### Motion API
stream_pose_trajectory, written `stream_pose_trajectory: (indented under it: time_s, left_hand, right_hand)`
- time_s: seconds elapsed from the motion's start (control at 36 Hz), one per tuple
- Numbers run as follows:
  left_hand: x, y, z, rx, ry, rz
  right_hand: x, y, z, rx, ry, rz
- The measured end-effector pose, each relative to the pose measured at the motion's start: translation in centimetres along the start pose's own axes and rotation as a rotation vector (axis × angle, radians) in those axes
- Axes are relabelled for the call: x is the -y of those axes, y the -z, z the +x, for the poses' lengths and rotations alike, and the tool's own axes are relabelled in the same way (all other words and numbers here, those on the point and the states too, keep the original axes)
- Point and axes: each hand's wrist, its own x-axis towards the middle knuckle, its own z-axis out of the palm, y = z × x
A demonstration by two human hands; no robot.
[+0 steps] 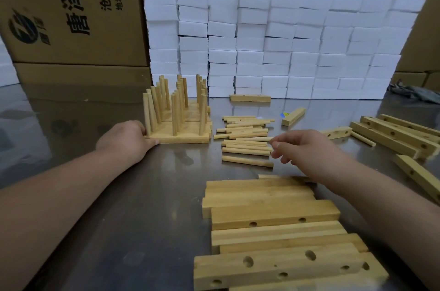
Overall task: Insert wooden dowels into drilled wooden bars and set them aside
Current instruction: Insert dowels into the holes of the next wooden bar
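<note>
Nearest on the steel tabletop (142, 195) lies a stack of drilled bars (273, 214), about eight, the lowest cut off by the frame's bottom edge. One shows two holes and the front one six or so.

The right hand (307, 150) hovers just beyond the stack. Its fingers are loosely curled round nothing, their tips at the end of the loose dowels (245, 138); whether they touch one is hard to say. These number perhaps twenty, lying flat in a rough pile.

The left hand (126, 140) rests on the tabletop against the left front corner of the finished bars (178, 139), thumb straight along the front edge. These bars sit side by side with upright dowels in three rows, too crowded to count.

To the right lie four or five more long bars (392, 135), a stray dowel (363, 138) and a short bar (335, 132).

Farther off stand nine columns of white foam blocks (273, 47). Behind them are cardboard boxes (71, 16) printed "唐泽", "沧州" and "地址", the rest cropped.
</note>
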Motion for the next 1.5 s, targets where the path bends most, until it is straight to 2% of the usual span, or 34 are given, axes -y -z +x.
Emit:
stream_pose_trajectory:
  time_s: [0.47,0.61,0.81,1.5]
  left_hand:
    - [0.0,-0.4,0.0,-0.01,0.017,-0.006]
    - [0.0,-0.7,0.0,-0.013,-0.024,0.024]
    - [0.3,-0.8,0.4,-0.011,-0.008,-0.061]
    - [-0.6,-0.4,-0.7,0.005,-0.035,0.069]
  right_hand:
    - [0.3,-0.1,-0.2,0.019,-0.013,-0.054]
    - [0.4,-0.1,-0.2,0.026,-0.018,-0.07]
    - [0.5,-0.1,-0.3,0.043,-0.037,-0.05]
    - [-0.2,0.0,0.3,0.052,-0.068,-0.117]
